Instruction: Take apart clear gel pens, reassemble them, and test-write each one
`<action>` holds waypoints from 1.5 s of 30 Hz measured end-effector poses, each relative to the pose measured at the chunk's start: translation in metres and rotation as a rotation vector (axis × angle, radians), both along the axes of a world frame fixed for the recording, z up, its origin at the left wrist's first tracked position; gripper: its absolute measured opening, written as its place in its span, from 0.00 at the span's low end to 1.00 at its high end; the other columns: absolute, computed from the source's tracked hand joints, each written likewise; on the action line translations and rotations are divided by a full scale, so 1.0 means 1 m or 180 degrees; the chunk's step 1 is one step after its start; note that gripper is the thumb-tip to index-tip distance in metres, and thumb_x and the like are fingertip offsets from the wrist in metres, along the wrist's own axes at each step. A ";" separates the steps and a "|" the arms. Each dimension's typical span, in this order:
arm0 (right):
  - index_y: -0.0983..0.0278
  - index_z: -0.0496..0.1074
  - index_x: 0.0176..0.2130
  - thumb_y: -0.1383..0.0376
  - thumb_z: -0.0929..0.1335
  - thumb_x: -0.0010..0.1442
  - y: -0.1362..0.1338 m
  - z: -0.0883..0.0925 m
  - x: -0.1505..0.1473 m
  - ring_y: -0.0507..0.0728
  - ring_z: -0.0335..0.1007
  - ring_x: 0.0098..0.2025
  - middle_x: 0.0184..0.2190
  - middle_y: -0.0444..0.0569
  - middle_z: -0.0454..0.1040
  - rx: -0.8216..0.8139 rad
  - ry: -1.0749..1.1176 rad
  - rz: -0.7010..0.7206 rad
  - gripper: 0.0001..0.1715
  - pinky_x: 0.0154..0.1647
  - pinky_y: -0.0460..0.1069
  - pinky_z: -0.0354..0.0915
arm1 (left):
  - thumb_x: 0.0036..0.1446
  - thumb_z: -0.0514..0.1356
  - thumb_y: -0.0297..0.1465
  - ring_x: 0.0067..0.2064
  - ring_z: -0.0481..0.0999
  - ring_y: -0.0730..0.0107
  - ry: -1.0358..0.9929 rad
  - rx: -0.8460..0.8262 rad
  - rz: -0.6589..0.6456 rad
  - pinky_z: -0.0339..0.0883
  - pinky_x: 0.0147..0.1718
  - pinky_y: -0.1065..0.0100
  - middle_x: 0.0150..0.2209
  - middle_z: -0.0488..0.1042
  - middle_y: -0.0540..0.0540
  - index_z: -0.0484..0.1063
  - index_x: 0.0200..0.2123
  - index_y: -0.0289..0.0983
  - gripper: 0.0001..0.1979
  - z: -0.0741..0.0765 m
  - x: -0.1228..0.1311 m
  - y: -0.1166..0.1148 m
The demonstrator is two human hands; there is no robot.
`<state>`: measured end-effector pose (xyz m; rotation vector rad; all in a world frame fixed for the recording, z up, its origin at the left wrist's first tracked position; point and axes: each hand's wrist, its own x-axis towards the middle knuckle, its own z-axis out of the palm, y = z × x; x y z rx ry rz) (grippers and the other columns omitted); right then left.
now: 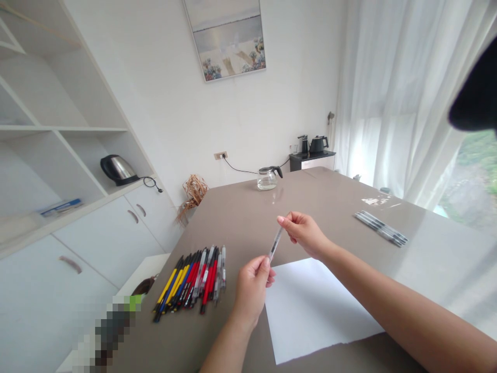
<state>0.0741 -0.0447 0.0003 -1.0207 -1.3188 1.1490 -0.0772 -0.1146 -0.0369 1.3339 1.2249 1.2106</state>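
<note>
A clear pen (276, 243) with a dark refill slants between my hands, above the far left corner of the white paper (318, 311). My left hand (254, 285) pinches its lower end. The thumb and fingers of my right hand (303, 230) close on its upper end, hiding the tip. Left of my hands, many pens (190, 277) in yellow, blue, red, black and clear lie side by side on the brown table (240, 223). Several clear pens (381, 228) lie in a neat group on the right.
A glass pot (267, 178) stands near the table's far edge. A small torn patch (376, 200) marks the right side. White shelves (77, 129) with a steel kettle (118, 170) stand left; dried stalks (194, 191) are beyond the far left corner.
</note>
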 end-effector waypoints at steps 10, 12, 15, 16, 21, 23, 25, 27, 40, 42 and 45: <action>0.65 0.61 0.24 0.53 0.64 0.48 0.001 0.000 0.000 0.45 0.47 0.15 0.14 0.37 0.53 0.0011 0.0112 0.0354 0.18 0.16 0.43 0.48 | 0.51 0.51 0.42 0.24 0.65 0.75 0.0044 0.0060 -0.0048 0.60 0.25 0.71 0.21 0.65 0.50 0.69 0.35 0.32 0.19 -0.001 0.000 0.000; 0.65 0.60 0.22 0.52 0.65 0.47 0.002 -0.002 0.001 0.45 0.46 0.15 0.12 0.37 0.52 -0.0032 0.0066 0.0252 0.19 0.16 0.43 0.47 | 0.50 0.51 0.43 0.23 0.63 0.76 0.0034 0.0099 -0.0050 0.59 0.24 0.72 0.20 0.64 0.51 0.70 0.34 0.32 0.19 -0.001 0.000 0.000; 0.65 0.60 0.21 0.52 0.65 0.46 0.001 -0.002 0.001 0.44 0.46 0.15 0.12 0.37 0.52 -0.0044 0.0130 0.0229 0.19 0.16 0.43 0.47 | 0.50 0.51 0.44 0.21 0.62 0.77 -0.0016 0.0096 -0.0040 0.57 0.22 0.73 0.19 0.63 0.52 0.70 0.31 0.32 0.19 0.001 0.000 0.000; 0.65 0.61 0.22 0.52 0.65 0.46 0.000 -0.001 0.001 0.45 0.46 0.15 0.13 0.37 0.53 -0.0034 0.0197 0.0287 0.18 0.16 0.43 0.48 | 0.50 0.51 0.44 0.21 0.61 0.77 -0.0043 0.0083 -0.0044 0.57 0.22 0.73 0.19 0.63 0.52 0.70 0.31 0.32 0.19 0.002 0.000 -0.001; 0.66 0.66 0.31 0.54 0.64 0.49 -0.003 0.004 0.001 0.45 0.48 0.17 0.16 0.39 0.56 -0.0150 0.0602 0.0777 0.17 0.17 0.43 0.48 | 0.50 0.52 0.43 0.23 0.63 0.76 -0.0132 -0.0007 -0.0094 0.58 0.23 0.73 0.20 0.65 0.50 0.69 0.32 0.32 0.19 0.002 0.000 -0.002; 0.66 0.66 0.30 0.55 0.64 0.49 -0.003 0.004 0.002 0.45 0.47 0.17 0.17 0.39 0.56 -0.0219 0.0650 0.0814 0.16 0.17 0.43 0.48 | 0.48 0.53 0.44 0.22 0.64 0.76 -0.0112 -0.0014 -0.0103 0.59 0.23 0.73 0.20 0.66 0.49 0.69 0.33 0.32 0.20 0.002 0.000 -0.002; 0.66 0.65 0.28 0.56 0.65 0.48 -0.002 0.003 0.002 0.45 0.46 0.16 0.15 0.38 0.55 -0.0217 0.0623 0.0738 0.15 0.17 0.43 0.47 | 0.48 0.53 0.44 0.22 0.64 0.76 -0.0067 0.0007 -0.0127 0.59 0.23 0.73 0.20 0.67 0.49 0.70 0.33 0.32 0.20 0.003 0.000 -0.002; 0.66 0.64 0.26 0.56 0.65 0.48 -0.001 0.001 0.001 0.45 0.45 0.15 0.14 0.37 0.53 -0.0164 0.0541 0.0588 0.15 0.16 0.43 0.47 | 0.48 0.53 0.44 0.22 0.64 0.76 -0.0003 0.0038 -0.0149 0.59 0.23 0.73 0.21 0.67 0.49 0.70 0.31 0.32 0.19 0.005 0.000 -0.003; 0.66 0.68 0.28 0.54 0.67 0.44 -0.017 0.000 -0.011 0.46 0.55 0.21 0.23 0.44 0.65 -0.0207 -0.0472 0.1167 0.17 0.19 0.42 0.55 | 0.47 0.56 0.40 0.32 0.68 0.69 -0.0094 0.0216 0.0146 0.61 0.32 0.70 0.29 0.72 0.46 0.70 0.40 0.34 0.19 0.000 -0.004 0.001; 0.66 0.68 0.28 0.56 0.67 0.45 -0.020 -0.001 -0.013 0.47 0.57 0.22 0.22 0.43 0.66 -0.0252 -0.0672 0.1418 0.16 0.21 0.43 0.56 | 0.47 0.56 0.41 0.31 0.68 0.70 -0.0090 0.0194 0.0094 0.61 0.31 0.71 0.29 0.72 0.46 0.70 0.41 0.34 0.20 0.001 -0.005 0.001; 0.66 0.67 0.29 0.57 0.64 0.50 -0.019 0.001 -0.013 0.49 0.62 0.28 0.26 0.46 0.68 -0.0096 -0.0581 0.1387 0.13 0.27 0.44 0.59 | 0.47 0.56 0.41 0.33 0.69 0.69 0.0028 0.0209 0.0079 0.61 0.32 0.70 0.32 0.73 0.46 0.68 0.43 0.35 0.22 0.002 -0.005 0.002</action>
